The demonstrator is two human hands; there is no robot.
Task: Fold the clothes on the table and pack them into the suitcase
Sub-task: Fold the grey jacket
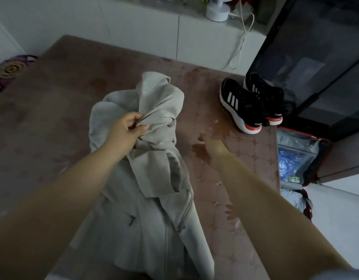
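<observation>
The table [53, 118], covered in brown patterned cloth, carries a crumpled pale grey jacket [154, 199] at centre. Black sneakers [245, 104] stand at its far right corner.

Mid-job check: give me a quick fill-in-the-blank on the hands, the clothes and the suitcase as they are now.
1. The left hand pinches the beige jacket, while the right hand holds ____.
2. The black sneakers stand on the table, on the jacket's ____ side.
3. The suitcase beside the table lies ____.
Missing words: nothing; right; open.
</observation>
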